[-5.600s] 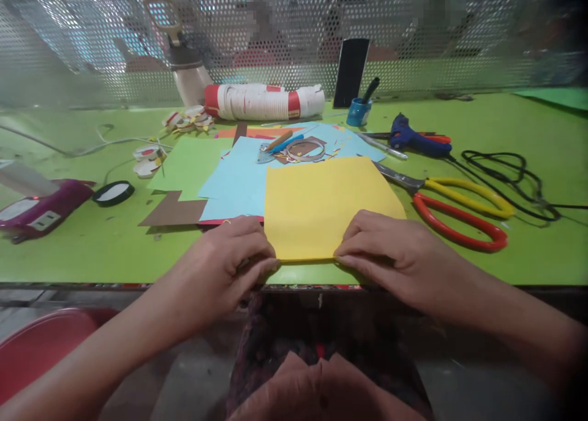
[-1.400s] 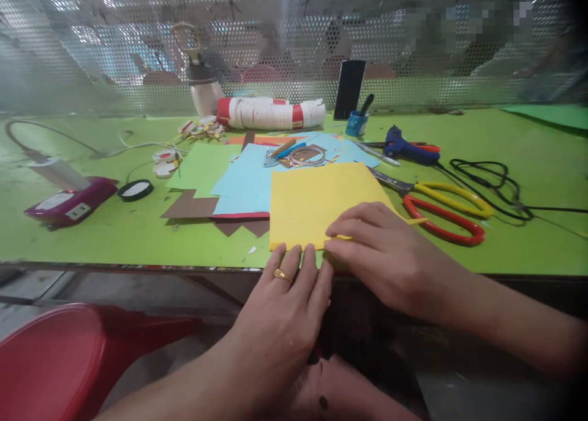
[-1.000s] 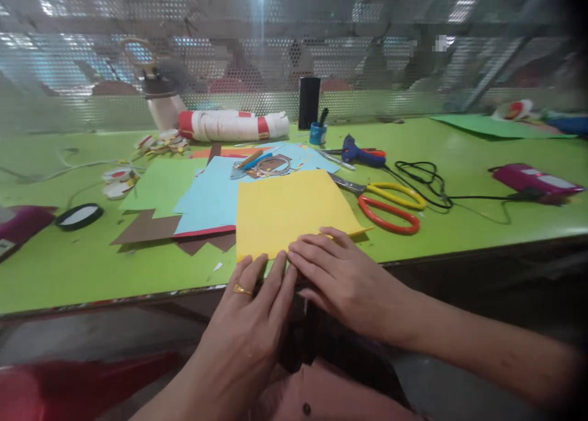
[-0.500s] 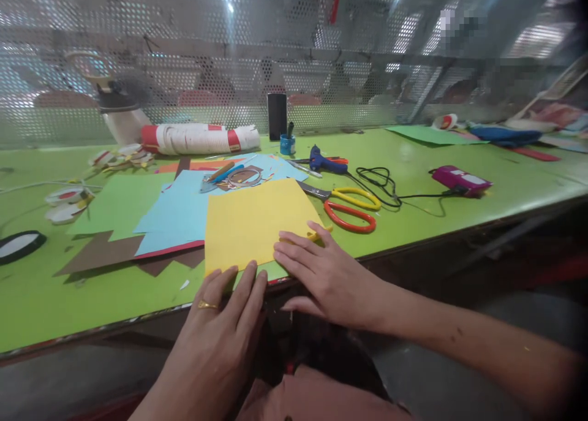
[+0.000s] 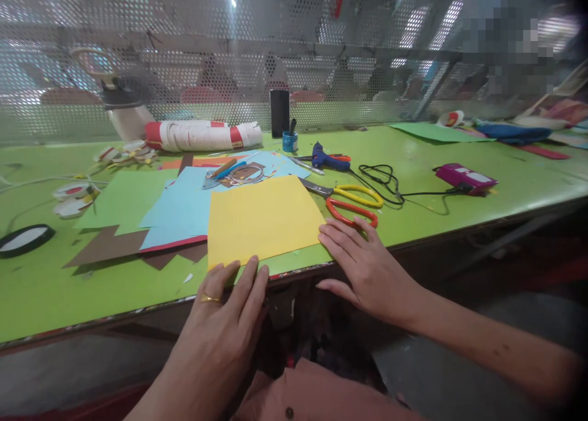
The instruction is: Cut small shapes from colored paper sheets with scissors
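A folded yellow paper sheet lies flat near the front edge of the green table. My left hand, wearing a gold ring, rests with fingers stretched flat and fingertips pressing the sheet's near edge. My right hand lies open and flat at the sheet's right corner, fingers spread, just short of the red and yellow scissors. Neither hand grips anything.
Light blue, green and brown paper sheets lie left of the yellow one. A blue glue gun with black cord, a purple device, a cup stack, a tape roll and a perforated metal screen stand behind.
My right hand slid rightward along the yellow sheet's near edge, from its middle to the right corner. My left hand stayed pressed on the edge. The view turned to the right.
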Motion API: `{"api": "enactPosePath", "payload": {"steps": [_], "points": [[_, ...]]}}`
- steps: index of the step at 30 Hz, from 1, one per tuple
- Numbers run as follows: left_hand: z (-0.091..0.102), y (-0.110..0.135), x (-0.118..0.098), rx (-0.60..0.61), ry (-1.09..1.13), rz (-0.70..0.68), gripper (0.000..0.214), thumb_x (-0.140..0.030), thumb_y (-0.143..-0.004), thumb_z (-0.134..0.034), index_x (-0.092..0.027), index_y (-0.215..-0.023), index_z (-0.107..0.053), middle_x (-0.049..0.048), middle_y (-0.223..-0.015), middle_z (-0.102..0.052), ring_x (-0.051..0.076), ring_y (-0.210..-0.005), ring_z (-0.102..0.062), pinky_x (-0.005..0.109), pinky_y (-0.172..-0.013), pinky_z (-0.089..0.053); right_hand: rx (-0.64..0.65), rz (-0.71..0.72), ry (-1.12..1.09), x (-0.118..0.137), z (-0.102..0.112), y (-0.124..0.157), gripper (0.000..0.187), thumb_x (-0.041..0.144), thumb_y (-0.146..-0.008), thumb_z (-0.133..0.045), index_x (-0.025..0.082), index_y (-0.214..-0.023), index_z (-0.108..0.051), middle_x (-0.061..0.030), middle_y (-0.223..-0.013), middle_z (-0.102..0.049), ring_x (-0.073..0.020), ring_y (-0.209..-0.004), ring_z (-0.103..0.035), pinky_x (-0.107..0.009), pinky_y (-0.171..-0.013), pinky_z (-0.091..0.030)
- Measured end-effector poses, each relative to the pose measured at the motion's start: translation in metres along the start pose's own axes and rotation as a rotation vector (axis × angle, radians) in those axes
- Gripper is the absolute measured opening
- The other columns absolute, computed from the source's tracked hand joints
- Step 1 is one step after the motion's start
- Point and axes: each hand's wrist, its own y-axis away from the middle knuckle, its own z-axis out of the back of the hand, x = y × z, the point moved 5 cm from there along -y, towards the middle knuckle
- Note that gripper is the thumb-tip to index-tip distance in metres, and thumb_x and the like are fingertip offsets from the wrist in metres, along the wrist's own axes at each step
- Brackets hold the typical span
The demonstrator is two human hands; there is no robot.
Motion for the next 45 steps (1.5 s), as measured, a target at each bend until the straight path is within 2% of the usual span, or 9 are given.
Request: {"api": "enactPosePath", "payload": {"steps": [11, 15, 18, 22, 25, 30, 35, 41, 45], "points": [[0.000, 0.002, 0.002, 0.016, -0.030, 0.025, 0.053, -0.010, -0.082, -0.054, -0.003, -0.133, -0.046, 0.0220, -0.140, -0.046, 0.040, -0.123, -0.043, 0.059, -0.101, -0.036, -0.033, -0.053, 0.012, -0.012, -0.001, 0.010, 0.064, 0.052, -0.090, -0.049, 0.000, -0.129, -0.050, -0.0229, -0.137, -0.050, -0.0349, -0.132, -0.037, -0.057, -0.107, -0.030], [0.002, -0.002, 0.002, -0.031, -0.005, 0.054, 0.048, -0.015, -0.085, -0.055, -0.004, -0.131, -0.050, 0.0203, -0.136, -0.050, 0.039, -0.119, -0.046, 0.058, -0.098, -0.040, -0.150, -0.127, -0.008, -0.012, 0.012, 0.009, 0.061, 0.049, -0.090, -0.051, -0.002, -0.122, -0.055, -0.0262, -0.135, -0.050, -0.0370, -0.131, -0.037, -0.058, -0.107, -0.029], [0.007, -0.004, 0.003, -0.075, 0.016, 0.092, 0.044, -0.019, -0.086, -0.055, -0.006, -0.128, -0.053, 0.0171, -0.133, -0.054, 0.037, -0.114, -0.048, 0.058, -0.097, -0.041, -0.233, -0.084, -0.078, 0.009, 0.023, -0.001, 0.059, 0.046, -0.089, -0.054, -0.001, -0.124, -0.054, -0.0251, -0.136, -0.049, -0.0358, -0.133, -0.034, -0.057, -0.109, -0.028], [0.010, -0.004, 0.004, -0.085, 0.033, 0.113, 0.044, -0.019, -0.086, -0.054, -0.008, -0.128, -0.053, 0.0149, -0.132, -0.055, 0.035, -0.115, -0.047, 0.057, -0.100, -0.040, -0.084, 0.058, -0.199, 0.048, 0.012, -0.023, 0.060, 0.049, -0.091, -0.049, 0.008, -0.134, -0.047, -0.0178, -0.139, -0.049, -0.0318, -0.132, -0.036, -0.054, -0.108, -0.032], [0.008, -0.001, 0.004, -0.052, 0.041, 0.081, 0.047, -0.016, -0.085, -0.053, -0.007, -0.131, -0.050, 0.0151, -0.135, -0.052, 0.036, -0.121, -0.044, 0.057, -0.101, -0.039, 0.016, 0.067, -0.224, 0.059, -0.001, -0.031, 0.061, 0.051, -0.093, -0.044, 0.009, -0.136, -0.046, -0.0150, -0.140, -0.049, -0.0316, -0.131, -0.039, -0.053, -0.107, -0.033], [0.009, 0.005, 0.009, -0.051, 0.026, 0.121, 0.046, -0.018, -0.085, -0.054, -0.011, -0.131, -0.051, 0.0128, -0.138, -0.051, 0.037, -0.124, -0.043, 0.056, -0.100, -0.040, 0.022, -0.028, -0.138, 0.037, -0.004, -0.017, 0.059, 0.048, -0.093, -0.045, 0.007, -0.135, -0.047, -0.0153, -0.140, -0.050, -0.0316, -0.130, -0.040, -0.051, -0.106, -0.036], [0.017, 0.015, 0.013, -0.058, -0.048, 0.072, 0.038, -0.018, -0.089, -0.050, -0.005, -0.123, -0.056, 0.0181, -0.127, -0.059, 0.036, -0.121, -0.048, 0.052, -0.100, -0.042, -0.031, -0.120, -0.025, 0.008, 0.001, 0.003, 0.060, 0.047, -0.091, -0.050, 0.001, -0.130, -0.051, -0.0205, -0.134, -0.053, -0.0328, -0.125, -0.045, -0.052, -0.103, -0.040], [0.030, 0.019, 0.019, -0.145, -0.116, 0.101, 0.042, -0.021, -0.088, -0.053, 0.004, -0.122, -0.052, 0.0219, -0.121, -0.061, 0.034, -0.112, -0.055, 0.047, -0.096, -0.046, -0.131, -0.130, -0.065, -0.001, -0.004, 0.013, 0.054, 0.042, -0.092, -0.051, 0.004, -0.130, -0.049, -0.0211, -0.131, -0.055, -0.0322, -0.124, -0.047, -0.052, -0.102, -0.042], [0.033, 0.018, 0.021, -0.140, -0.050, 0.186, 0.045, -0.025, -0.087, -0.055, 0.003, -0.123, -0.052, 0.0215, -0.119, -0.061, 0.033, -0.111, -0.054, 0.046, -0.094, -0.048, -0.190, -0.138, -0.141, -0.005, -0.004, 0.015, 0.050, 0.040, -0.091, -0.052, 0.010, -0.131, -0.048, -0.0202, -0.129, -0.056, -0.0321, -0.122, -0.050, -0.054, -0.100, -0.043]]}}
